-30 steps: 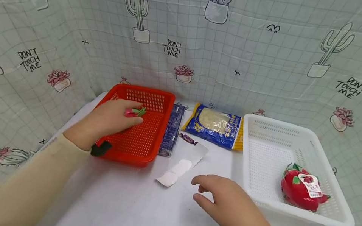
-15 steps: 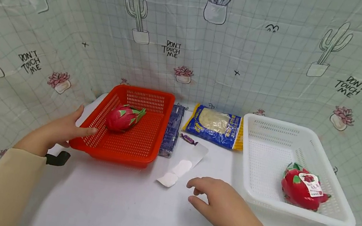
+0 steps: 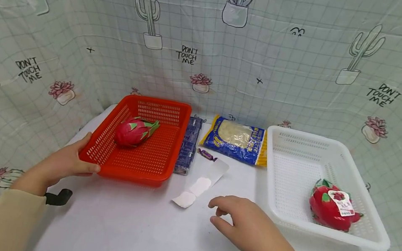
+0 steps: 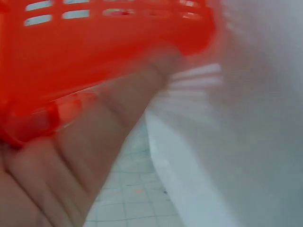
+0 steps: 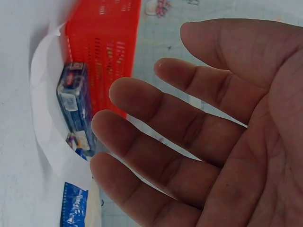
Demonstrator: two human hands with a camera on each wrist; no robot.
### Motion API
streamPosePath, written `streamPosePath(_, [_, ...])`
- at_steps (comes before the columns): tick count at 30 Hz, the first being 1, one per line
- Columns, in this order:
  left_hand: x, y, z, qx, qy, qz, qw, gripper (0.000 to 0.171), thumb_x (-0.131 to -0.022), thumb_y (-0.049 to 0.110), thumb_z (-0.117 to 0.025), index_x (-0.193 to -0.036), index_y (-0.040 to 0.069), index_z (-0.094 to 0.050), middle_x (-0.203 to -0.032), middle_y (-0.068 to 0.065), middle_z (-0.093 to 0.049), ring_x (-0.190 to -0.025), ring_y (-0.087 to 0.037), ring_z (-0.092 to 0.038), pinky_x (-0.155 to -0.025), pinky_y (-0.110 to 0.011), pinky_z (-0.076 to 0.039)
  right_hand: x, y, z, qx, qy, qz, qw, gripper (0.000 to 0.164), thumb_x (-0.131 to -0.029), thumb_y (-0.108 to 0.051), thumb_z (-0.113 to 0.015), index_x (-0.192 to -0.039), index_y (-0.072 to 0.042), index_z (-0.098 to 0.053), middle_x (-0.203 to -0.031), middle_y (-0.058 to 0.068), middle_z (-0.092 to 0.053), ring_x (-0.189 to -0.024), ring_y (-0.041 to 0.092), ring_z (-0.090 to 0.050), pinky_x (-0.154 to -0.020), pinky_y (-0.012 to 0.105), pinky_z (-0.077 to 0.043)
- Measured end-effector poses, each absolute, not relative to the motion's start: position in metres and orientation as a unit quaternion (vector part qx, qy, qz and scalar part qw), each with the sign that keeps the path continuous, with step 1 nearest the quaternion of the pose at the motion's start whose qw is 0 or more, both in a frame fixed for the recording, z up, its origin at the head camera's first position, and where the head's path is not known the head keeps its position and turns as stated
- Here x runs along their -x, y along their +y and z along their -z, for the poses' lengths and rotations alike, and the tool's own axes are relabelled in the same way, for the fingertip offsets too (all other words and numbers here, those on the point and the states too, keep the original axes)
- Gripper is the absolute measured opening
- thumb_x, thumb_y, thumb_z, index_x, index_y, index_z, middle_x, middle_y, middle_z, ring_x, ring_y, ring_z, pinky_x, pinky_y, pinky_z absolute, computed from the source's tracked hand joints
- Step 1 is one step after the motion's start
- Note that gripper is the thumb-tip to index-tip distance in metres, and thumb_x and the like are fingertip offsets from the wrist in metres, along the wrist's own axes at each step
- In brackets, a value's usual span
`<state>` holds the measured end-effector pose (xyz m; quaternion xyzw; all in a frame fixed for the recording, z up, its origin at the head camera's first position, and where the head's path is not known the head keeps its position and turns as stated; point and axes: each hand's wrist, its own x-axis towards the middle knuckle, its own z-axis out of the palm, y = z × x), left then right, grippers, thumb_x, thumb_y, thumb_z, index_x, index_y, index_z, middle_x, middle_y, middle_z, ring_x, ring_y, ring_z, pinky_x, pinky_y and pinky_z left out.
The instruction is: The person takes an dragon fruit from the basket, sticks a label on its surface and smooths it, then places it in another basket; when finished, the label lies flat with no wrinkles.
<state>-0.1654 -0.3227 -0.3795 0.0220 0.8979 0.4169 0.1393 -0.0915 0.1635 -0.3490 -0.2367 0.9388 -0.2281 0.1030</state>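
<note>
My left hand (image 3: 62, 164) holds the front left corner of a red plastic basket (image 3: 172, 155). Its thumb lies along the front side and the other fingers along the left side; in the left wrist view the thumb (image 4: 118, 104) is blurred against the red wall. A dragon fruit (image 3: 133, 131) with green tips lies inside that basket. My right hand (image 3: 249, 225) hovers over the white table, fingers loosely bent and holding nothing, left of a white basket (image 3: 324, 231). In this basket sits a second dragon fruit (image 3: 331, 208) with a white label.
Right of the red basket lies a dark blue box (image 3: 187, 147). A blue and yellow food packet (image 3: 235, 140) is at the back, with a purple-wrapped candy (image 3: 206, 155) before it. A paper strip with white round pieces (image 3: 198, 186) lies mid-table. A patterned cloth (image 3: 211, 50) hangs behind.
My left hand has let go of the dragon fruit in the red basket, moved out to the left and taken the basket's front left corner. My right hand has barely moved.
</note>
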Motion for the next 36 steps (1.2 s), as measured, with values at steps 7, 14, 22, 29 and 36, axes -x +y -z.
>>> streamPosePath(7, [0.167,-0.323,0.387,-0.021,0.906,-0.406,0.119,0.123,-0.093,0.036,-0.08,-0.167,0.001,0.011,-0.172,-0.039,-0.005,-0.143,-0.053,-0.032,-0.098,-0.037,-0.055,0.095,0.161,0.35,0.269,0.934,0.221,0.08,0.02,-0.1,-0.028,-0.075,-0.119,-0.025,-0.075,-0.102,-0.014,-0.075,-0.094,0.006,-0.066,-0.092,0.041,-0.06])
streamPosePath(14, [0.168,-0.322,0.387,-0.019,0.905,-0.41,0.114,0.123,-0.094,0.038,-0.08,-0.167,0.002,0.012,-0.17,-0.04,-0.009,-0.141,-0.053,-0.034,-0.099,-0.044,-0.059,0.11,0.14,0.336,0.326,0.928,0.166,0.073,0.019,-0.1,-0.026,-0.075,-0.118,-0.023,-0.074,-0.099,-0.01,-0.074,-0.091,0.009,-0.065,-0.086,0.037,-0.058])
streamPosePath(22, [0.166,-0.324,0.387,-0.016,0.908,-0.402,0.113,0.123,-0.094,0.043,-0.078,-0.168,0.002,0.011,-0.169,-0.04,-0.01,-0.141,-0.054,-0.032,-0.104,-0.055,-0.056,0.154,0.093,0.296,0.353,0.916,0.05,0.184,0.028,-0.1,-0.028,-0.075,-0.127,-0.025,-0.074,-0.115,-0.002,-0.077,-0.105,0.015,-0.068,-0.097,0.038,-0.058])
streamPosePath(29, [0.161,-0.332,0.385,-0.015,0.916,-0.384,0.116,0.124,-0.093,0.044,-0.079,-0.168,0.004,0.012,-0.169,-0.041,-0.009,-0.143,-0.058,-0.028,-0.105,-0.067,-0.054,0.196,0.028,0.273,0.413,0.873,-0.023,0.257,0.039,-0.102,-0.028,-0.07,-0.141,-0.024,-0.069,-0.139,-0.005,-0.07,-0.121,0.015,-0.065,-0.106,0.035,-0.054])
streamPosePath(36, [0.165,-0.324,0.393,-0.029,0.907,-0.405,0.11,0.125,-0.092,0.044,-0.08,-0.168,0.004,0.011,-0.169,-0.041,-0.01,-0.144,-0.058,-0.027,-0.107,-0.069,-0.05,0.226,-0.02,0.269,0.379,0.892,0.003,0.247,0.055,-0.1,-0.034,-0.073,-0.153,-0.029,-0.058,-0.156,-0.005,-0.056,-0.143,0.016,-0.05,-0.116,0.038,-0.05])
